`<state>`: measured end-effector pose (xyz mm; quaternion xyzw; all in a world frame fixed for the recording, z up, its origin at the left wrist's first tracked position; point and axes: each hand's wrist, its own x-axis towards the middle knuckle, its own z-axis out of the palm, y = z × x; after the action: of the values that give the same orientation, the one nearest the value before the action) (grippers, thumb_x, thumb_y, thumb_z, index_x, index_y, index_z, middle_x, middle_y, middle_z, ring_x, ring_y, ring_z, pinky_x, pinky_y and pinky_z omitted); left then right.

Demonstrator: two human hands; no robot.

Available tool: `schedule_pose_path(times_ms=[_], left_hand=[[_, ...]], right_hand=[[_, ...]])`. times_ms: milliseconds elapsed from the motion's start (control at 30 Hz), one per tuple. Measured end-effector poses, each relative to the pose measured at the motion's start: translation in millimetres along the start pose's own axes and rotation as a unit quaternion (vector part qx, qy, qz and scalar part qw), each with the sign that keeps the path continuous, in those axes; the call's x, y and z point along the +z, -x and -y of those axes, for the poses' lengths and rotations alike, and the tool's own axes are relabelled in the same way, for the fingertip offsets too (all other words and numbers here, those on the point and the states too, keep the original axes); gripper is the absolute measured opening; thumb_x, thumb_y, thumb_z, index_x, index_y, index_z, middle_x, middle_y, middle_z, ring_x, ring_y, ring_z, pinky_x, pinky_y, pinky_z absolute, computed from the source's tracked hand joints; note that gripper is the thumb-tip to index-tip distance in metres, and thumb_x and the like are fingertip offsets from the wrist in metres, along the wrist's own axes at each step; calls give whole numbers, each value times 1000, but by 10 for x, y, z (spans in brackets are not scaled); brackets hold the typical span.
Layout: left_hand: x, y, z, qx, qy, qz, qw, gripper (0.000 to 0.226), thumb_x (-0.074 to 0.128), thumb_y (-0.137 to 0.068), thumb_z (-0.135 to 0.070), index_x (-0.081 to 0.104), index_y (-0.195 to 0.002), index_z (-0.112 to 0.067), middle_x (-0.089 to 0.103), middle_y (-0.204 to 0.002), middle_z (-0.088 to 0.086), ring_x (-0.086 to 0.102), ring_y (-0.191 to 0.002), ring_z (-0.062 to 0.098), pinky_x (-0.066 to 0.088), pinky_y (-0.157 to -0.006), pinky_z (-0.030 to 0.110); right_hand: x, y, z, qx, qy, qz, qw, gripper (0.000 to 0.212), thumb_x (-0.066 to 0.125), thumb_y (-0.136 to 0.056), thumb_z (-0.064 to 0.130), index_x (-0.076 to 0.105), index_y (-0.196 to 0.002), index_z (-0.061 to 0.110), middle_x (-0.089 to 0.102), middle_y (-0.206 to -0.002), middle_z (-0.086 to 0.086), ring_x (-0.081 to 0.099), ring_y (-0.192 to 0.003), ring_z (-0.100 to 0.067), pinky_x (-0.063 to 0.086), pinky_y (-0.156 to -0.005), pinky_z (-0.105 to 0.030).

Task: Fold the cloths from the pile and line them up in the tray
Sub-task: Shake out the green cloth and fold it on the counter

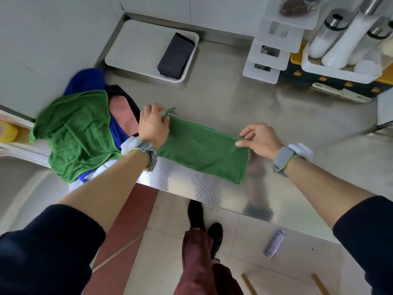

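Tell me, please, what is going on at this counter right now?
A person is folding a green cloth on the steel counter. The left hand grips its left end and the right hand pinches its far right corner, so both hands hold it out as a long strip. The pile of unfolded cloths waits at the left. The tray at the back holds one folded dark cloth.

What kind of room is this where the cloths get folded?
Most likely a kitchen, maybe a restaurant's. The green cloth lies on a shiny steel counter, what looks like a sink sits at its left end, and white squeeze bottles stand in a bin at the back right.
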<state>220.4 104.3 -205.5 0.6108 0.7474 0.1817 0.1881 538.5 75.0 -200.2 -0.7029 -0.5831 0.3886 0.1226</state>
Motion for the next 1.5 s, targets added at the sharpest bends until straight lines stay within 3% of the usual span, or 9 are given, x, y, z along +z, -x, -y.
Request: schedule_pose_path(times_ms=[300, 500, 667, 800, 933, 1067, 1300, 1433, 1500], left_hand=[[616, 1086, -524, 180, 0, 16, 983, 30, 57, -93, -10, 61, -123, -11, 51, -140, 9, 52, -122, 30, 44, -98, 42], [825, 1639, -835, 205, 2, 37, 978, 34, 71, -83, -43, 63, -102, -17, 56, -105, 2, 50, -93, 25, 42, -79, 40], [873, 1849, -923, 167, -38, 99, 980, 46, 74, -78, -49, 65, -107, -15, 58, -106, 4, 52, -96, 26, 47, -81, 39], [820, 1925, -1032, 158, -96, 102, 977, 29, 57, -90, -36, 66, -107, -15, 62, -106, 2, 55, -101, 25, 53, -77, 40], [779, 2019, -1164, 158, -89, 117, 976, 21, 48, -92, -28, 54, -106, -15, 64, -84, 5, 62, -77, 31, 53, -64, 38], [757, 2160, -1290, 176, -9, 116, 977, 22, 44, -91, -22, 43, -114, -21, 60, -83, 2, 53, -58, 29, 51, -53, 39], [700, 2133, -1292, -33, 188, 60, 980, 29, 39, -90, -21, 62, -108, -17, 61, -76, -5, 60, -73, 22, 52, -73, 39], [647, 2074, -1195, -168, 319, 51, 931, 25, 37, -102, -21, 62, -107, -16, 67, -92, 19, 61, -76, 20, 57, -75, 51], [634, 2021, -1140, -201, 355, 49, 911, 26, 48, -102, -39, 61, -104, -17, 66, -85, 12, 58, -70, 12, 59, -72, 48]], right_hand=[[-2, -5, 30, 29, 37, -7, 999, 27, 89, -73, 25, 77, -94, 13, 65, -80, 0, 61, -77, -17, 39, -74, -20], [-41, 39, -77, 34, 21, -6, 999, 21, 85, -77, 19, 77, -94, 10, 76, -91, -12, 65, -79, -18, 48, -77, -23], [-103, 72, -127, 31, 14, 6, 999, 15, 85, -77, 21, 74, -83, 14, 77, -91, -12, 72, -82, -27, 59, -84, -37], [-183, 126, -181, 26, 15, 62, 998, 14, 78, -85, 16, 65, -86, 13, 75, -90, -13, 68, -53, -21, 55, -47, -24], [-320, 160, -259, 17, 9, 140, 990, 15, 59, -93, 4, 51, -95, 17, 61, -82, -14, 63, -54, -27, 53, -50, -32], [-451, 224, -314, 18, -14, 241, 970, 28, 43, -95, -5, 61, -84, 13, 58, -80, -18, 61, -65, -30, 52, -49, -29], [-621, 145, -158, -5, -98, 322, 942, 54, 28, -79, -29, 65, -114, -10, 69, -100, -26, 70, -82, -29, 58, -77, -30], [-595, 32, 17, -79, -74, 349, 931, 48, 51, -78, -32, 66, -115, -7, 71, -95, -22, 73, -72, -13, 59, -75, -22], [-517, -24, 130, -125, -27, 329, 936, 40, 62, -77, -26, 70, -108, -4, 73, -91, -23, 72, -69, -11, 58, -73, -19]])
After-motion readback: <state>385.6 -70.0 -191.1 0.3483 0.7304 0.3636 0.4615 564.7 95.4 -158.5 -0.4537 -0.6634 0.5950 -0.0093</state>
